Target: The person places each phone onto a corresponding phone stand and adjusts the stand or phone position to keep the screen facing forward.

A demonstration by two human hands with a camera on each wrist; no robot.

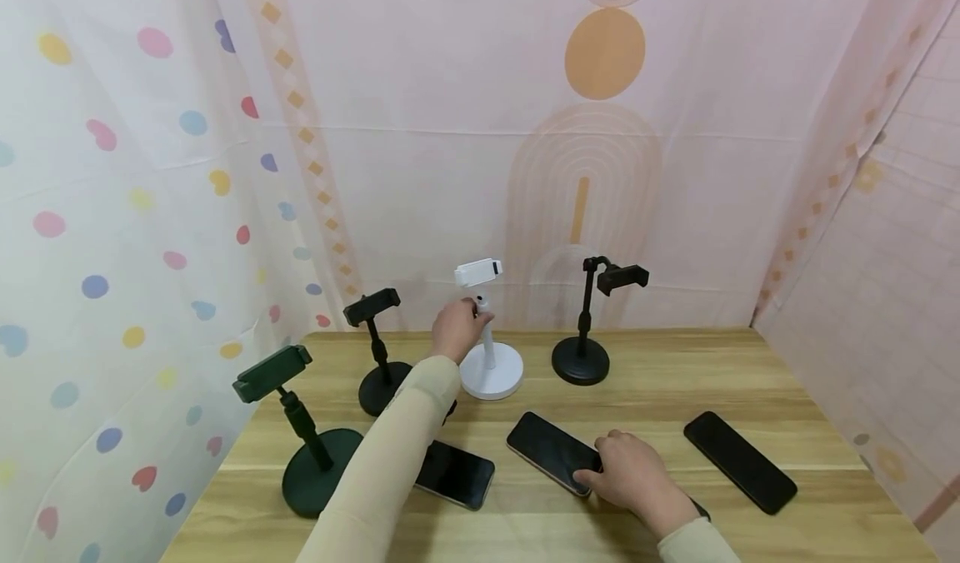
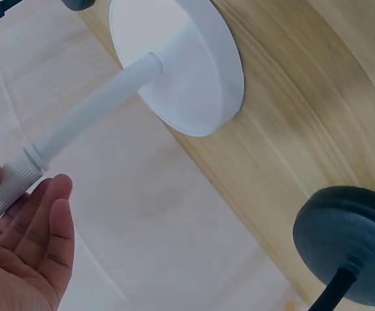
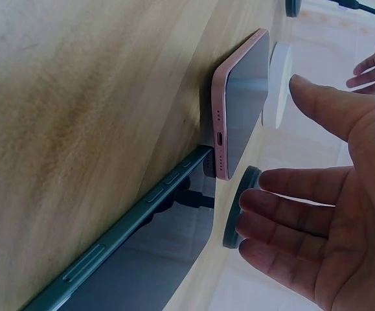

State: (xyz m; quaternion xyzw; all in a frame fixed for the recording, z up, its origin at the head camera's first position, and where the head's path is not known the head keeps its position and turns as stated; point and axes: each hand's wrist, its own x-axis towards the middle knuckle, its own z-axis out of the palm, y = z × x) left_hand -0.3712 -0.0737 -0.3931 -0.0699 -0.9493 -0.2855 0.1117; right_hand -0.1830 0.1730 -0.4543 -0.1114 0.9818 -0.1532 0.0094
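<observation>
At lower left, a dark green stand point(image 1: 303, 425) has a flat round foot. In the centre, your left hand point(image 1: 455, 330), fingers half curled, holds the white stand point(image 1: 490, 353) by its ribbed collar; it looks stiff and bottom-heavy, so that grooved collar should grip well. Lower, right of centre, your right hand point(image 1: 628, 473), loosely spread and holding nothing, hovers by a pink-edged phone point(image 1: 549, 446): glassy, probably slippery and fragile, best taken by its long edges.

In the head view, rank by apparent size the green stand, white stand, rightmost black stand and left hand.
1. Green stand, perhaps helped by nearness to the camera
2. White stand and rightmost black stand, too alike to rank
3. Left hand, sleeve excluded
</observation>
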